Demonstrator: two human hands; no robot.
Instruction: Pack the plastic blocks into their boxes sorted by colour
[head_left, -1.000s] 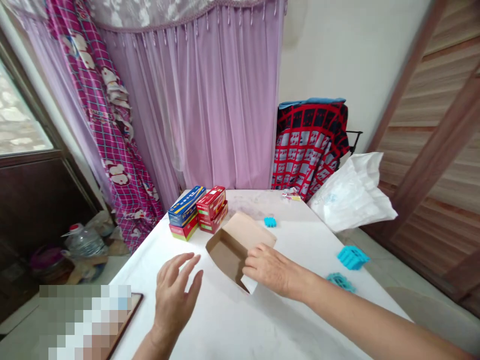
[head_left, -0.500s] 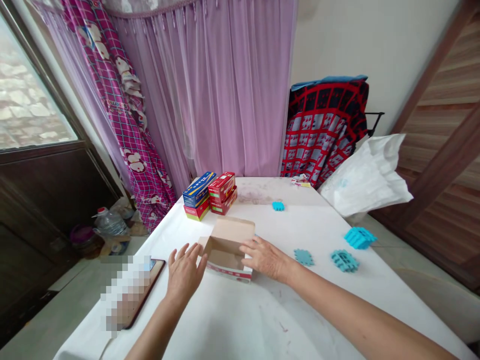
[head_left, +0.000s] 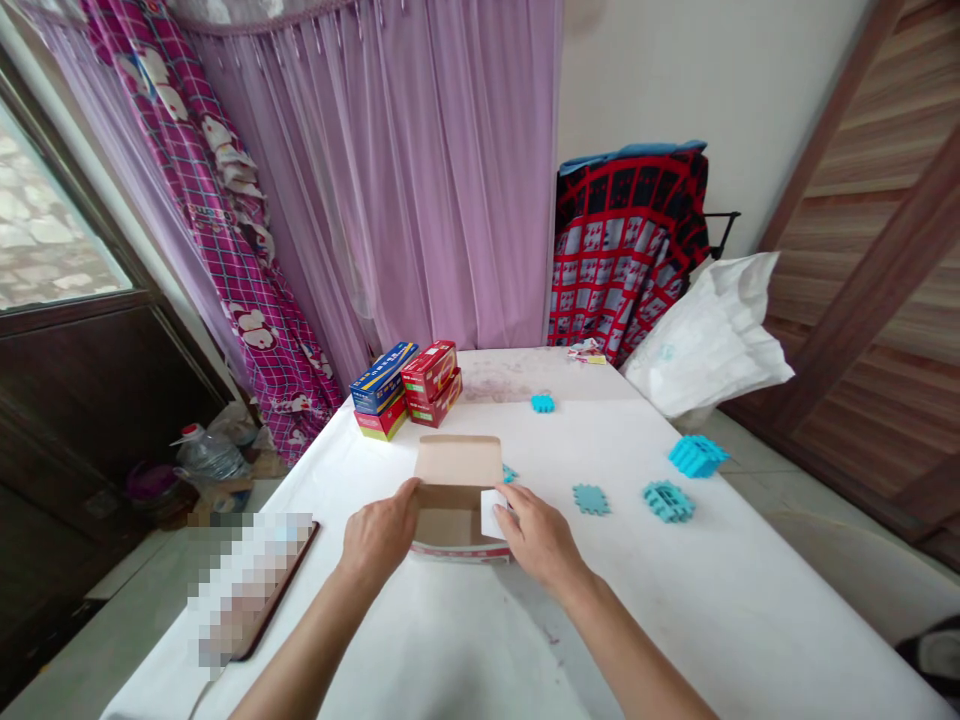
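An open cardboard box [head_left: 459, 462] stands before me, its brown lid flap raised at the back and a red-and-white strip along its front. My left hand [head_left: 381, 532] is closed on the box's left side, near the back corner. At the opposite end, my right hand [head_left: 536, 535] grips the right side, with its thumb against a white side flap [head_left: 491, 514]. A blue piece [head_left: 510, 473] shows partly behind the box. To the right of my right hand lies a flat teal foam-like piece [head_left: 592, 499] with notched edges.
Stacked small boxes, blue [head_left: 383, 377] and red [head_left: 430, 371], stand at the back left. A phone-like device [head_left: 277, 590], partly pixelated, lies at left. Notched blocks [head_left: 669, 501], [head_left: 697, 456] sit at right, a small blue one [head_left: 542, 403] farther back. A white bag [head_left: 701, 335] stands beyond the table's right edge.
My left hand has gone from spread fingers beside the box to gripping its left side. My right hand now holds the right side by the white flap. The box is turned squarer to me.
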